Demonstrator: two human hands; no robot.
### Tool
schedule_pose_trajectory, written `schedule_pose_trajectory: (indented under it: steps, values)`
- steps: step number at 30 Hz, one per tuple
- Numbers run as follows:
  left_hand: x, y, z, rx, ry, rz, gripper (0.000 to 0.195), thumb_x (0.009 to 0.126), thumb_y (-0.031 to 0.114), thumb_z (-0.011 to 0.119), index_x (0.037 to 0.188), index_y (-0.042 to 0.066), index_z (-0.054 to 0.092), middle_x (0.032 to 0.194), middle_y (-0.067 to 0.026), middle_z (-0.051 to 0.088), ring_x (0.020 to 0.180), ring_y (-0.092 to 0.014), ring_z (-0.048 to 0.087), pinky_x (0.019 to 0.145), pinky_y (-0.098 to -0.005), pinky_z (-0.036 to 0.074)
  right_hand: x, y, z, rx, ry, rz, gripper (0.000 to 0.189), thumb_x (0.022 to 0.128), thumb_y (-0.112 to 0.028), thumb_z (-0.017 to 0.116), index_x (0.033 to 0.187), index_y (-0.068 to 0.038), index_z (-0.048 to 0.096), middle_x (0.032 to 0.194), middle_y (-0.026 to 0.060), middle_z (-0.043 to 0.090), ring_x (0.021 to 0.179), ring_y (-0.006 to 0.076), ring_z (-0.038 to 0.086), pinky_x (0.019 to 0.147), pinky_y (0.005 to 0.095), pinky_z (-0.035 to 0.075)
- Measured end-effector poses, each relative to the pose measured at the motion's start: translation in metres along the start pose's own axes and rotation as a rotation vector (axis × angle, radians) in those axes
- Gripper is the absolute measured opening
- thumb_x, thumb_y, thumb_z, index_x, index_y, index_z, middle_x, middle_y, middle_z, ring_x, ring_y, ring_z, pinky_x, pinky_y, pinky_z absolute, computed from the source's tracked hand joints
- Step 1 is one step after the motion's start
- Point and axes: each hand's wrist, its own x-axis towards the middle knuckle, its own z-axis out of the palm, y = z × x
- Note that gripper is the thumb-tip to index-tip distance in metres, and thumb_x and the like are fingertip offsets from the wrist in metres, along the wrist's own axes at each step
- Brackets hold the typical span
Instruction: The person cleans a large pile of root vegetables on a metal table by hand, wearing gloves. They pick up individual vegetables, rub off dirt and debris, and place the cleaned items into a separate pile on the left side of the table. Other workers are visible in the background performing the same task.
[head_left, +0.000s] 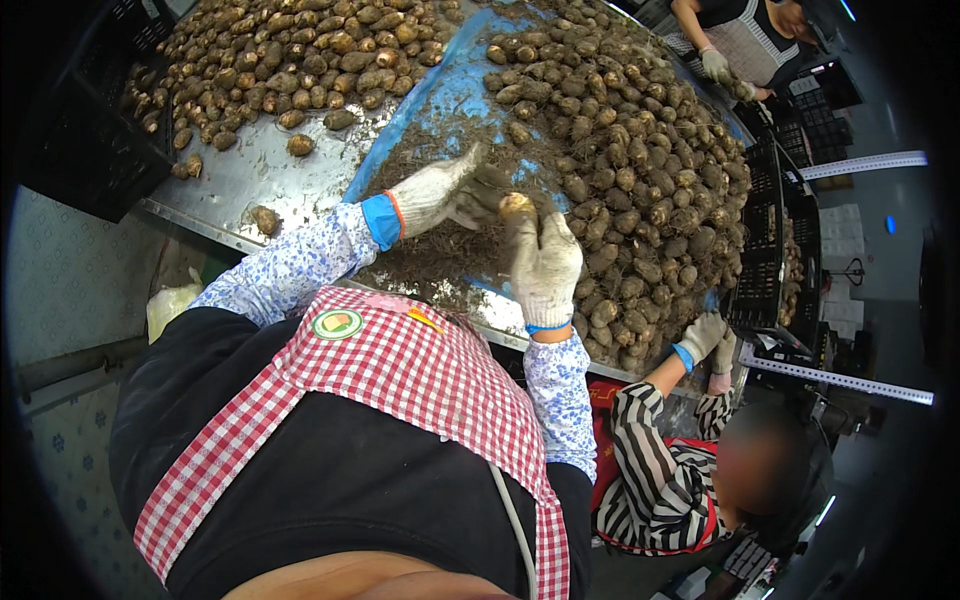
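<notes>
My right hand (546, 262), in a soiled white knit glove, grips a small taro corm (516, 204) with its pale end showing. Close beside it on the left, my left hand (446, 189) is gloved too, its fingers extended and the thumb apart; motion blur hides whether its fingertips touch the corm. Below both hands, dark root fibres and soil (427, 259) cover part of a blue sheet (442, 97) on the metal table (217, 180). To the right lies a large heap of hairy, soil-covered taro corms (637, 172). Cleaner corms (315, 52) are spread at the upper left.
Black plastic crates stand at the left (90, 142) and right (757, 232) table ends. A co-worker in striped sleeves (645, 435) has gloved hands (705, 337) at the heap's near right edge. Another person (739, 37) works at the far right. Loose corms (264, 219) lie near the table's front edge.
</notes>
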Motion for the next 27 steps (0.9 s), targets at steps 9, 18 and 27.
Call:
schedule_pose_trajectory:
  steps: [9,18,27]
  values:
    - [0.009,0.018,-0.037,0.424,0.100,0.126,0.053,0.092,0.021,0.061,0.136,0.000,0.042,0.104,-0.0166,0.062,0.082,-0.028,0.065,0.087,-0.0415,0.051,-0.023,0.042,-0.008,0.610,-0.031,0.682,0.034,0.096,-0.031,0.053,0.119,-0.006,0.053,0.088,0.0077,0.068,0.068,0.0156,0.065,0.057,0.0279,0.054]
    - [-0.007,0.004,0.000,0.185,-0.089,-0.110,0.053,0.095,0.046,0.051,0.124,0.001,0.052,0.105,-0.0127,0.063,0.060,-0.016,0.060,0.053,-0.0279,0.050,0.004,-0.010,0.016,-0.430,-0.252,-0.045,0.019,0.088,-0.021,0.065,0.099,-0.005,0.065,0.082,0.0118,0.068,0.066,0.0210,0.065,0.058,0.0309,0.054]
    - [-0.036,0.180,-0.069,2.160,0.862,-0.052,0.041,0.086,0.020,0.061,0.124,0.004,0.054,0.093,-0.0111,0.063,0.078,-0.017,0.061,0.066,-0.0303,0.054,-0.026,0.046,0.020,-0.296,-0.112,0.185,0.019,0.091,-0.023,0.062,0.100,-0.006,0.064,0.070,0.0084,0.067,0.054,0.0172,0.061,0.051,0.0279,0.053]
